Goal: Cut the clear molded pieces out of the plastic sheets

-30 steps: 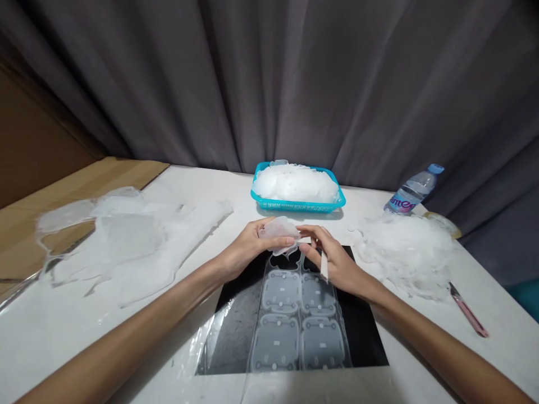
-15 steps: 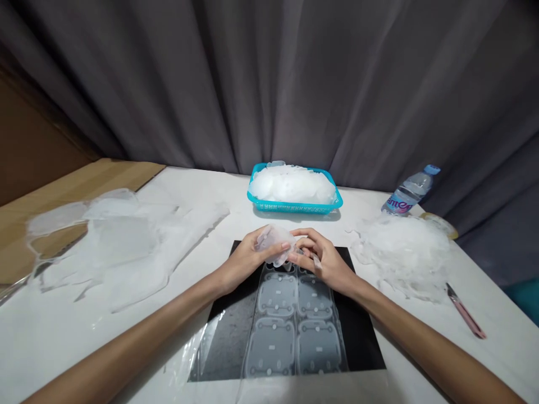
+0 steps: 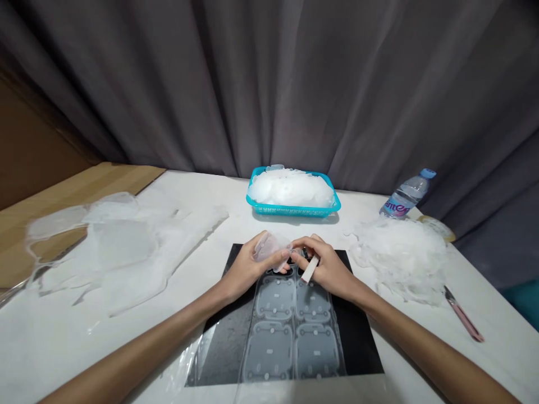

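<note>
My left hand (image 3: 248,269) grips a thin, milky translucent moulded piece (image 3: 272,249), thumb on its near face. My right hand (image 3: 326,264) is closed at the right edge of that piece, thumb and index finger pinched together. A narrow pale flat strip (image 3: 310,269), like the end of a small tool, sticks out of the right hand toward me; its other end is hidden by the fingers. Beneath both hands a translucent moulded sheet (image 3: 273,350) with rounded rectangular shapes lies on a black mat (image 3: 360,336).
Behind the hands stands a turquoise basket (image 3: 295,211) heaped with translucent pieces. To the left lie translucent sheets (image 3: 122,241). At right are a pile of clear scraps (image 3: 404,255), a water bottle (image 3: 406,196), a tape roll (image 3: 440,227) and a pink-handled cutter (image 3: 465,320).
The right hand has turned, so the pale strip now points down toward me and shows its flat side. The translucent piece has tilted in the left hand.
</note>
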The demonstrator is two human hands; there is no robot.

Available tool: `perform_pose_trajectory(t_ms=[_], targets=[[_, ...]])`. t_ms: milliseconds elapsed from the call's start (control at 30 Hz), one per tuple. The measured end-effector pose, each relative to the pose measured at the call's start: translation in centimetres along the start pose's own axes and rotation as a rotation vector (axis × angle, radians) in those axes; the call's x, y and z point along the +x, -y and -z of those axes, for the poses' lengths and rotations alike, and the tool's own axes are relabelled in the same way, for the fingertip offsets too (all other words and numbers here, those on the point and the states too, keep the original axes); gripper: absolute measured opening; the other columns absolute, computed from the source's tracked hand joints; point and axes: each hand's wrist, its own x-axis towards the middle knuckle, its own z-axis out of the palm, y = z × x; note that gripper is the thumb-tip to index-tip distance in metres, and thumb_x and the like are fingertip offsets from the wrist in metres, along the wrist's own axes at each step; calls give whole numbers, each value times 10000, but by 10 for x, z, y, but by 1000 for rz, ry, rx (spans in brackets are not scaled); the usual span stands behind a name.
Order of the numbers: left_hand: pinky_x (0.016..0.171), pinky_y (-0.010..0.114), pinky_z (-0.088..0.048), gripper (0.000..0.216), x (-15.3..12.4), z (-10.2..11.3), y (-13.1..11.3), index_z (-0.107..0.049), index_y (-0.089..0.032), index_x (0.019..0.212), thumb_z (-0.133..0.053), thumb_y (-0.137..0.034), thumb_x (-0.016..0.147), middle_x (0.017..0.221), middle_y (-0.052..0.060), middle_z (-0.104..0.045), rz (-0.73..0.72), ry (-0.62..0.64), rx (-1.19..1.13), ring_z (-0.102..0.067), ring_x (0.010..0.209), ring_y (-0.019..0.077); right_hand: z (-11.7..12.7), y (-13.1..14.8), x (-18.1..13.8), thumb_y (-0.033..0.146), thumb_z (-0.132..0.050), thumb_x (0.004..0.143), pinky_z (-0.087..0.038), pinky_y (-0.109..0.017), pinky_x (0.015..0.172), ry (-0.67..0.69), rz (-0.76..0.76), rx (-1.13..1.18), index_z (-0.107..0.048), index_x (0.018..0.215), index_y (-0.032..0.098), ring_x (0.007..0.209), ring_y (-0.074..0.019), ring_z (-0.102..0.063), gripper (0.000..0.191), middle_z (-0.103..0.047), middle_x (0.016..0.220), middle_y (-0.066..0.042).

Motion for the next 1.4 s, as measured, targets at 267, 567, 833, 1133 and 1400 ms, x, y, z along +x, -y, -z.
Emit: perform_pose_trajectory(t_ms=[267, 567, 833, 1133, 1400], targets=[[709, 236, -498, 360, 2, 3, -1, -615, -168, 870, -831, -454, 833, 808, -22, -676, -16, -31, 47, -629, 756, 146, 1, 3, -2, 307, -695, 960, -451, -328, 796, 33, 34, -2, -717, 1082, 224, 882, -203, -545, 150, -612, 909, -33], [733, 260, -495, 377, 2, 3, 4, -600, -173, 935, -773, -504, 879, 851, -3, -671, -18, 41, 60, -621, 796, 172, 2, -1, -3, 275, -608, 998, -442, -330, 827, 48, 50, -42, -650, 958, 218, 920, -203, -537, 80, -558, 902, -24], [688, 233, -442, 359, 3, 2, 4, -606, -173, 910, -774, -488, 879, 836, -21, -597, -59, -2, 121, -542, 769, 147, 2, 0, -2, 407, -644, 994, -451, -342, 881, 94, -1, 36, -641, 976, 230, 947, -207, -539, 178, -544, 935, -21], [619, 250, -474, 388, 1, 2, 1, -575, -182, 848, -813, -488, 832, 708, -34, -617, 17, 65, 32, -571, 636, 138, 8, -2, 0, 238, -554, 1012, -424, -338, 835, 21, 137, -162, -589, 945, 228, 926, -215, -546, 76, -626, 949, -36], [605, 255, -509, 346, -2, 3, -6, -576, -184, 821, -799, -444, 865, 658, -36, -611, 72, 275, -43, -593, 580, 127, 8, -28, 6, 295, -595, 922, -431, -344, 742, -281, -111, -200, -609, 970, 218, 752, -199, -560, 92, -667, 912, -32]])
